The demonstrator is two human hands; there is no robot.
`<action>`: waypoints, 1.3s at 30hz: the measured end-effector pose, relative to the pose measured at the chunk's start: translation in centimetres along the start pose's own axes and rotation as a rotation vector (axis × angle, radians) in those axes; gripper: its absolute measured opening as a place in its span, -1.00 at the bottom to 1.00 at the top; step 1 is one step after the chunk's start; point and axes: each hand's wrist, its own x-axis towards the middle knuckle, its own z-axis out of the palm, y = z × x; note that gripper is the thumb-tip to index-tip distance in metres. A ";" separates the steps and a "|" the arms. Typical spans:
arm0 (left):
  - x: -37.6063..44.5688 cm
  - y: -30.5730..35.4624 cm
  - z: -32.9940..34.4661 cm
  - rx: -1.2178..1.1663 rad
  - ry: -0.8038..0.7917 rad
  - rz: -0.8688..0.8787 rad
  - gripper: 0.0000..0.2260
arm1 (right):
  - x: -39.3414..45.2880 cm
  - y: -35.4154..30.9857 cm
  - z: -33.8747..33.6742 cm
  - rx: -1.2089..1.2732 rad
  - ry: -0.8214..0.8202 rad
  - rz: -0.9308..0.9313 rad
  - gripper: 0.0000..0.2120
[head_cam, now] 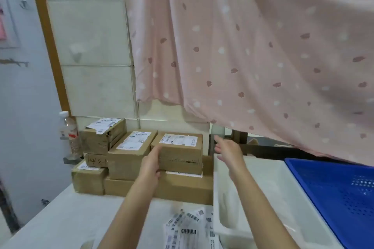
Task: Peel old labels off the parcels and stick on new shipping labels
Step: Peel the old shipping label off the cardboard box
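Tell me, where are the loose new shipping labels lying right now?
The loose labels lie fanned on the white table at the bottom centre of the head view, in front of the stacked parcels, just left of the white tray.

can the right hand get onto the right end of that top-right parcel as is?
Probably yes. The right hand is open in the air just right of the top-right parcel, with nothing between them. The left hand only covers the parcel's left front edge.

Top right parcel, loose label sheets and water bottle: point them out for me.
top right parcel (182, 155), head view, on its front face
loose label sheets (188, 226), head view, mid-pile on the table
water bottle (70, 135), head view, on its body
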 end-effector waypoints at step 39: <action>-6.3 -5.0 -3.0 0.137 0.225 0.252 -0.24 | -8.6 0.3 -0.6 -0.312 -0.119 0.053 -0.39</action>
